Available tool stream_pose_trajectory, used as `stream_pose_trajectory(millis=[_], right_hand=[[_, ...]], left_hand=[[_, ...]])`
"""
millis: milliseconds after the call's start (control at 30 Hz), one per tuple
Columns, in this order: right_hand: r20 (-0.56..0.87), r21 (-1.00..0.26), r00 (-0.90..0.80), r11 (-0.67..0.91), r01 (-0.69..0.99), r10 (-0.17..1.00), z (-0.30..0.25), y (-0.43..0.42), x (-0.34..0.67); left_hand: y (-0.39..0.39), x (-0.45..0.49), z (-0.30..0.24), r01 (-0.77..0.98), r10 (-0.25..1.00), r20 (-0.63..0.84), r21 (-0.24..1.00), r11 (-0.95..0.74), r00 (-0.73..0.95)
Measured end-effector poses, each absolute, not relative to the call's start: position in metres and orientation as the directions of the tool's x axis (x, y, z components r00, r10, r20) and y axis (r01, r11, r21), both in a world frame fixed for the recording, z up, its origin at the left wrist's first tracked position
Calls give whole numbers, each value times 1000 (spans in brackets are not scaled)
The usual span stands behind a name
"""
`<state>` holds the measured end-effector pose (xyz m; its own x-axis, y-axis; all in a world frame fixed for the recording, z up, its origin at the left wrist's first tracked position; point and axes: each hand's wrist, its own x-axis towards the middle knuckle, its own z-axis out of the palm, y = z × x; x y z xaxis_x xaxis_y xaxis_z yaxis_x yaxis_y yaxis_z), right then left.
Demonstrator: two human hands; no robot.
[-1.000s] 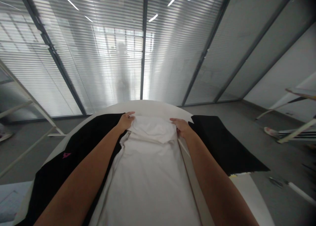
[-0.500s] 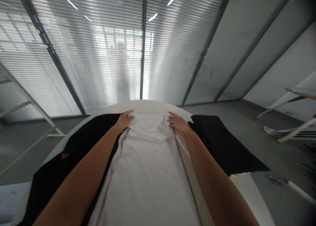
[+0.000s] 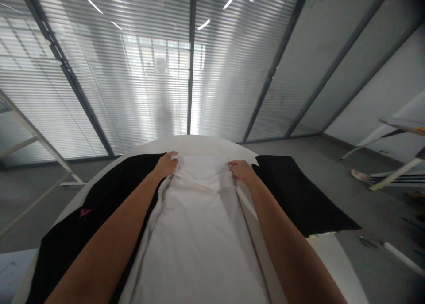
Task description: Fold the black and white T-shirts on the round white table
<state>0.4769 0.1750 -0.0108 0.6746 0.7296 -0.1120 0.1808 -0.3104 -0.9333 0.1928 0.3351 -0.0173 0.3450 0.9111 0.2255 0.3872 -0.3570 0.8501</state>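
A long white cloth (image 3: 202,224) lies lengthwise in front of me, with small wrinkles and a folded band across its far end. My left hand (image 3: 168,165) pinches the far left corner, fingers closed on the fabric. At the opposite corner my right hand (image 3: 241,170) has thumb and fingers pressed together on the cloth's edge. Whether the cloth is a garment I cannot tell. Beneath my left forearm spreads a black cloth (image 3: 126,175) with a small pink mark. To the right of my right arm lies another black cloth piece (image 3: 288,193).
Everything lies on a white table (image 3: 199,141) with a rounded far edge. A pale metal frame (image 3: 36,133) stands at the left. Blinds and glass panels (image 3: 159,95) rise behind the table. At the right are a table leg (image 3: 395,174) and a shoe (image 3: 360,176) on the grey floor.
My fingers, spread before, have closed on the far corners of the white cloth. The far end now looks flatter and more drawn out. The view has shifted slightly.
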Motion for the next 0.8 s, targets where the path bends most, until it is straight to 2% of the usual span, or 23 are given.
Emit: stream_pose_trajectory(millis=[100, 133, 200, 233, 300, 367, 467, 567, 700, 800], right_hand=[[103, -887, 694, -249, 388, 713, -6, 180, 463], [201, -825, 663, -241, 512, 721, -5, 181, 454], [340, -592, 524, -256, 765, 781, -7, 183, 433], [337, -475, 452, -266, 839, 826, -10, 183, 423], [250, -314, 353, -270, 910, 902, -18, 182, 409], [151, -236, 311, -271, 933, 938, -26, 180, 405], [50, -218, 351, -332, 918, 935, -31, 178, 413], [-2, -240, 439, -427, 872, 899, -31, 177, 423], [43, -274, 587, -555, 785, 809, -31, 176, 424], [93, -296, 586, -540, 788, 805, -33, 176, 423]], left_hand=[[320, 197, -5, 569, 886, 312, 682, -460, 342], [313, 200, -2, 630, 853, 357, 575, -522, 380], [299, 206, 2, 683, 752, 402, 331, -651, 523], [294, 209, 1, 674, 701, 384, 226, -703, 602], [288, 213, -6, 632, 640, 283, 131, -764, 714], [289, 214, -15, 619, 633, 162, 133, -774, 757], [300, 209, -28, 646, 668, 78, 192, -738, 740], [313, 205, -35, 688, 722, 96, 239, -686, 686], [323, 202, -40, 691, 727, 165, 229, -686, 667], [328, 204, -40, 663, 747, 234, 350, -662, 622]])
